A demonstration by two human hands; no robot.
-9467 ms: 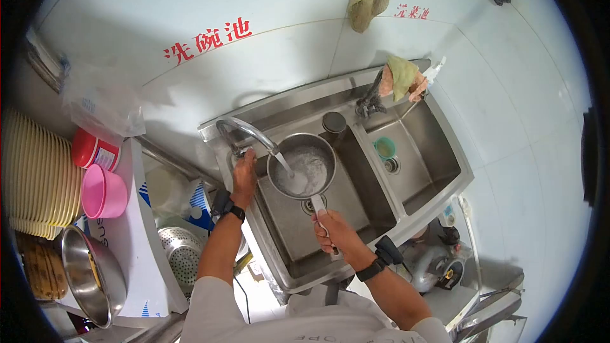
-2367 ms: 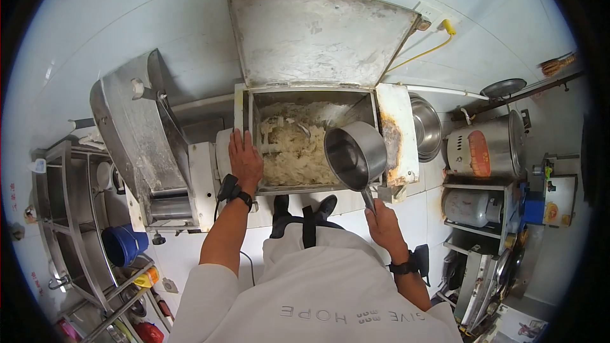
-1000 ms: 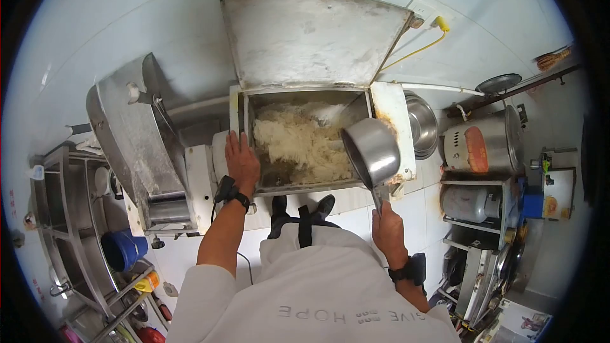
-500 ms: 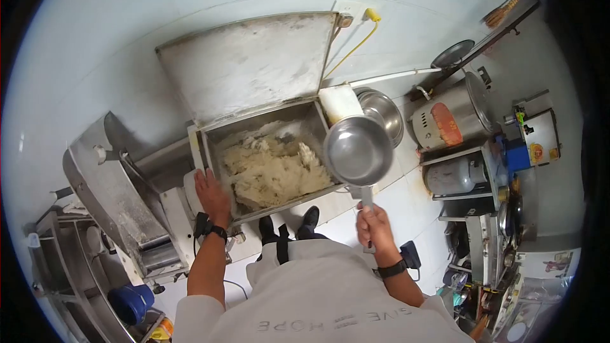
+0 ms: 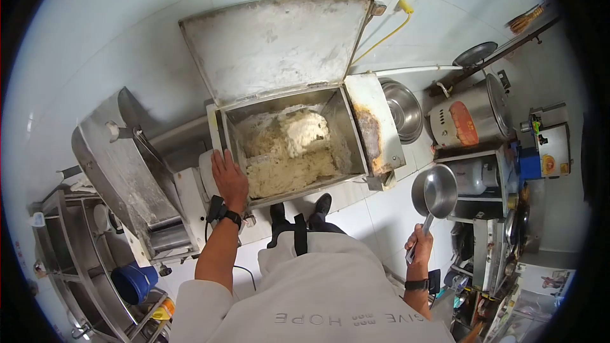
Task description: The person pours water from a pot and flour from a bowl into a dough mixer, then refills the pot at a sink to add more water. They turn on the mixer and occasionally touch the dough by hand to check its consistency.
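Note:
My left hand (image 5: 230, 183) lies flat, fingers stretched, on the left edge of a metal dough mixer tub (image 5: 360, 146). Inside the tub is a lumpy, floury pale dough (image 5: 286, 165), with a brighter, wet-looking patch toward the back. The tub's lid (image 5: 276, 47) is raised against the wall. Off to the right, my right hand (image 5: 419, 244) is wrapped around the handle of a round metal dipper (image 5: 434, 190). The dipper is held apart from the tub, and its bowl shows no visible contents.
A rusty-topped housing (image 5: 375, 124) adjoins the tub's right side, with metal bowls (image 5: 403, 111) beyond. A large steel pot (image 5: 467, 117) stands farther right above a shelf. At left are a floury metal machine (image 5: 121, 171), a rack (image 5: 70, 248) and a blue bucket (image 5: 135, 282).
The dipper has moved from beside the tub's right edge to farther right and nearer me. A bright wet patch now shows on the dough. My left hand stays on the tub's edge.

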